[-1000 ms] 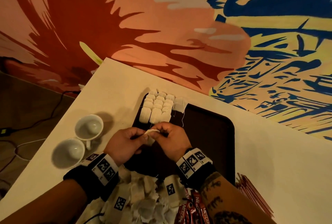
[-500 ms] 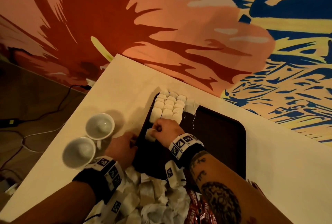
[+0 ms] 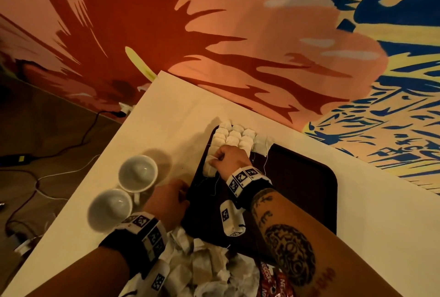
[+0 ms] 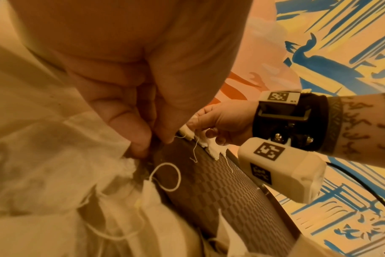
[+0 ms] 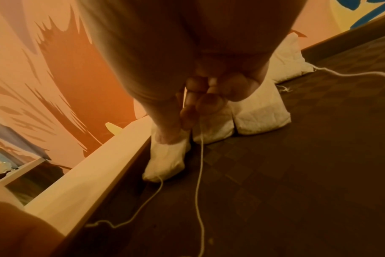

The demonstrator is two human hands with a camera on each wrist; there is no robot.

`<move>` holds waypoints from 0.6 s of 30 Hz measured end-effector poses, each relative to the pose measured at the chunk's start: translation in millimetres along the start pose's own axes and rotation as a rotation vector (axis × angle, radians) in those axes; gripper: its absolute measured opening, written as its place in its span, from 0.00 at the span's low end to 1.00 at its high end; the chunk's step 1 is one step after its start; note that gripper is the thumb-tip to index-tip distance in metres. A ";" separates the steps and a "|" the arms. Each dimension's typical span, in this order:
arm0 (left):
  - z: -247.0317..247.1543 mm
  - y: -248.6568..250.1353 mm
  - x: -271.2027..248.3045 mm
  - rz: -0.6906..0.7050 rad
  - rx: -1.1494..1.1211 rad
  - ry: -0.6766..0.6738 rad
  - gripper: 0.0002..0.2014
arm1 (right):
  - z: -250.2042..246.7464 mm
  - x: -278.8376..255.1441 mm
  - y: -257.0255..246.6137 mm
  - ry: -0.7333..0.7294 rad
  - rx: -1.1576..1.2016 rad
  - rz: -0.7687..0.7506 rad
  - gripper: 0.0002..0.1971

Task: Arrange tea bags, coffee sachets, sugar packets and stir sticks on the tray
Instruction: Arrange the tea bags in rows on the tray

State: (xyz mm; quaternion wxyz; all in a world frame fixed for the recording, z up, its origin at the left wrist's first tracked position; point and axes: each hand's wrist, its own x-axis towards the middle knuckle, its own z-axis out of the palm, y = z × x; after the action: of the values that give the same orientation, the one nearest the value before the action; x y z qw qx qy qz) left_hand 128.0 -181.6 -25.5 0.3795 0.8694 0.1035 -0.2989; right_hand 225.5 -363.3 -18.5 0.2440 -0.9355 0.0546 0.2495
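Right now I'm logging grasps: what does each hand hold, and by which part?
The right hand pinches the tea bag at its far end, setting it on the tray. The left hand grips the tray's near left rim.

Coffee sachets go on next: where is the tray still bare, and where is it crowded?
Bare: the tray floor right of the tea bag rows and the right hand, out to its right rim. Crowded: the far left corner, and the near edge, where loose tea bags pile up beside the left hand.
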 end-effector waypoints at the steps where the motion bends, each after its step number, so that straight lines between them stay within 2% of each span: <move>1: 0.0 1.0 -0.5 0.000 0.008 0.001 0.14 | -0.1 -0.1 -0.2 0.004 0.001 0.001 0.08; 7: 1.6 -0.1 0.5 -0.008 0.017 -0.002 0.15 | -0.7 -2.5 -2.0 0.012 0.017 0.033 0.11; 13: 4.3 -0.7 -1.0 -0.002 0.015 0.013 0.16 | -12.0 -14.2 -3.9 0.020 0.068 0.071 0.18; 18: 2.2 3.7 -10.0 0.024 0.091 0.039 0.16 | -11.9 -54.0 13.0 0.044 0.072 0.024 0.08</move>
State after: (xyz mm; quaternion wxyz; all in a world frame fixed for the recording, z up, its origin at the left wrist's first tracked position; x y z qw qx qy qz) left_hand 120.5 -185.3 -18.4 0.3412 0.8926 0.0868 -0.2818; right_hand 180.9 -381.5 11.6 0.2731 -0.9307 0.0801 0.2297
